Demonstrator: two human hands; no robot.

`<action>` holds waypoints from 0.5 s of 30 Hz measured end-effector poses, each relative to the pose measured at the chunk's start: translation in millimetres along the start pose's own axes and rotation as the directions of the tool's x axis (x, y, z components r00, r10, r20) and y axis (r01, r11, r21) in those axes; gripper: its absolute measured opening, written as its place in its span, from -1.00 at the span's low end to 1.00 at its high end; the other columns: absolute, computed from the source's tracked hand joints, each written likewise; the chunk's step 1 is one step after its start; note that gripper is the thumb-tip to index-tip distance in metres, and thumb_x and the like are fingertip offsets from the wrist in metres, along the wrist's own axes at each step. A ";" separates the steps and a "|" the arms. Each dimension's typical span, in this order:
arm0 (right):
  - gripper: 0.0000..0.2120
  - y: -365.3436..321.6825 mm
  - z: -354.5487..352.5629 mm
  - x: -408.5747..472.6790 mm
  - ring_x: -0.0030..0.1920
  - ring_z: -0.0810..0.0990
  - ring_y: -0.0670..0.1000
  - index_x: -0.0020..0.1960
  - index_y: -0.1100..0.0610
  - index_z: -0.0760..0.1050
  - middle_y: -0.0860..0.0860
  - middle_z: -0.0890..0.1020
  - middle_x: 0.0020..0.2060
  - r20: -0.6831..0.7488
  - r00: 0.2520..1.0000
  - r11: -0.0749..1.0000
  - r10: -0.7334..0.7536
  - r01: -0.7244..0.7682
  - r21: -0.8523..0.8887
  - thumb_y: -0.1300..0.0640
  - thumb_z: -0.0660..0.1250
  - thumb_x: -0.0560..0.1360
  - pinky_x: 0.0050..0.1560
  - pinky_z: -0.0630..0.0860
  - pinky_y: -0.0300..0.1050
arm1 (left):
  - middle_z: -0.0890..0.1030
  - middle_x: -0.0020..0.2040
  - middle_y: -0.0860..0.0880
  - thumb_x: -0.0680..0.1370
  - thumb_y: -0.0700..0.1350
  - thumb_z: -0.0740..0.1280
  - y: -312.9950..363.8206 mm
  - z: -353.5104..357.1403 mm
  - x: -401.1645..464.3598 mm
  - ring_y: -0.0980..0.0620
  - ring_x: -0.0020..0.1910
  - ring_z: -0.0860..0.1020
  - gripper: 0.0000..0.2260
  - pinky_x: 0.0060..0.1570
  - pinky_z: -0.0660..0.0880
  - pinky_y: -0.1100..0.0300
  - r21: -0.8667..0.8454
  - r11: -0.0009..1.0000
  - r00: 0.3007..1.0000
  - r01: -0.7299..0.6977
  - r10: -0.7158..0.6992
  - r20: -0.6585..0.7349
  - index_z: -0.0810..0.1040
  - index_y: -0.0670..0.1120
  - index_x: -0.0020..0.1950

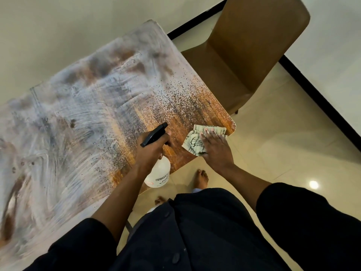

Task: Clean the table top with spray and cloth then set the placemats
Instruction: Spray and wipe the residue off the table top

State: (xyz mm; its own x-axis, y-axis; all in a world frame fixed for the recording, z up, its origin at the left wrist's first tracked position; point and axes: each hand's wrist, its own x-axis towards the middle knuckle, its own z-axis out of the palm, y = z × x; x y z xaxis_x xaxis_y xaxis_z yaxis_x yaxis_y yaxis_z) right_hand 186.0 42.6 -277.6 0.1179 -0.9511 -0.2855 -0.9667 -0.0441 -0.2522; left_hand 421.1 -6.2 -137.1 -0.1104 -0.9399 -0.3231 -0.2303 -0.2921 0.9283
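Nearest, dark sleeves (304, 222) and a dark garment filled the lower view, with a bare foot (200, 179) on the tiled floor (273, 137) beyond. Just past that, the left hand (150, 151) gripped the neck of a white spray bottle (159, 172), its fingers (167, 136) curled round the black trigger head, nozzle aimed over the desk (82, 106). Beside it, the right hand (216, 151) lay flat with straight fingers (211, 133) pressing a patterned cloth (195, 141) onto the desk's near right corner. Further off, fine droplets speckled the brown wood, and pale wiped streaks covered the left stretch. Beyond the far edge stood a brown chair (252, 55) against a pale wall (78, 26).
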 end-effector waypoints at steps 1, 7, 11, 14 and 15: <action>-0.31 2.6 -2.2 0.8 0.64 0.03 0.14 0.65 0.11 0.11 0.11 0.16 0.63 0.009 0.999 0.999 -0.034 0.035 -0.036 -0.07 0.27 0.62 0.60 -0.09 0.09 | 0.73 -0.24 -0.22 0.59 -0.05 0.43 1.8 1.7 -0.5 0.00 -0.59 0.43 -0.78 -0.41 0.48 0.05 0.000 1.000 1.000 -0.004 0.004 -0.004 0.75 0.03 -0.24; -0.40 3.7 -18.0 11.5 0.57 0.27 0.12 0.54 0.13 0.38 0.12 0.40 0.52 0.008 0.996 0.917 0.087 -0.084 0.389 0.06 0.09 0.52 0.57 0.11 0.09 | 0.72 -0.28 -0.13 0.65 -0.14 0.42 11.6 8.6 -2.3 0.06 -0.58 0.40 -0.61 -0.46 0.41 0.19 -0.045 0.999 1.000 0.001 -0.001 0.012 0.74 0.31 -0.24; -0.64 8.1 -49.0 24.0 -0.06 0.60 0.06 0.39 0.16 0.52 0.05 0.64 0.03 0.071 0.945 0.496 0.318 -0.229 0.838 0.12 0.21 0.64 -0.11 0.50 -0.10 | 0.73 -0.25 -0.22 0.64 -0.12 0.43 10.6 13.1 3.6 0.04 -0.60 0.39 -0.75 -0.45 0.41 0.17 -0.037 0.999 1.000 -0.013 0.013 0.001 0.78 0.12 -0.18; -0.80 13.8 -73.3 29.9 -0.12 0.67 0.13 0.20 0.17 0.60 0.12 0.71 -0.06 0.217 0.891 -0.036 0.398 -0.221 0.975 0.17 0.26 0.65 -0.04 0.63 -0.03 | 0.72 -0.23 -0.23 0.68 -0.18 0.41 13.3 16.3 5.9 0.05 -0.60 0.39 -0.59 -0.46 0.40 0.19 -0.033 0.999 1.000 -0.014 0.014 0.001 0.76 0.29 -0.21; -0.80 18.6 -78.1 30.1 -0.04 0.70 0.19 0.18 0.19 0.60 0.18 0.72 0.00 0.263 0.889 -0.183 0.376 -0.207 0.961 0.15 0.28 0.64 0.08 0.63 0.11 | 0.72 -0.23 -0.23 0.68 -0.19 0.41 14.8 17.2 6.2 0.04 -0.60 0.39 -0.59 -0.45 0.40 0.18 -0.038 0.999 1.000 -0.024 0.024 0.007 0.75 0.26 -0.22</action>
State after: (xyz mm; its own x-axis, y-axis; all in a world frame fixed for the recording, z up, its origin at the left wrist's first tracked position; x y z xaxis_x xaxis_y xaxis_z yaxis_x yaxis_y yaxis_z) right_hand 153.8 -10.7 -218.7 -0.1986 -0.7815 -0.5914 0.3709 0.4986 -0.7835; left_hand 400.3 -13.3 -128.6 -0.1228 -0.9454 -0.3019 -0.1902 -0.2762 0.9421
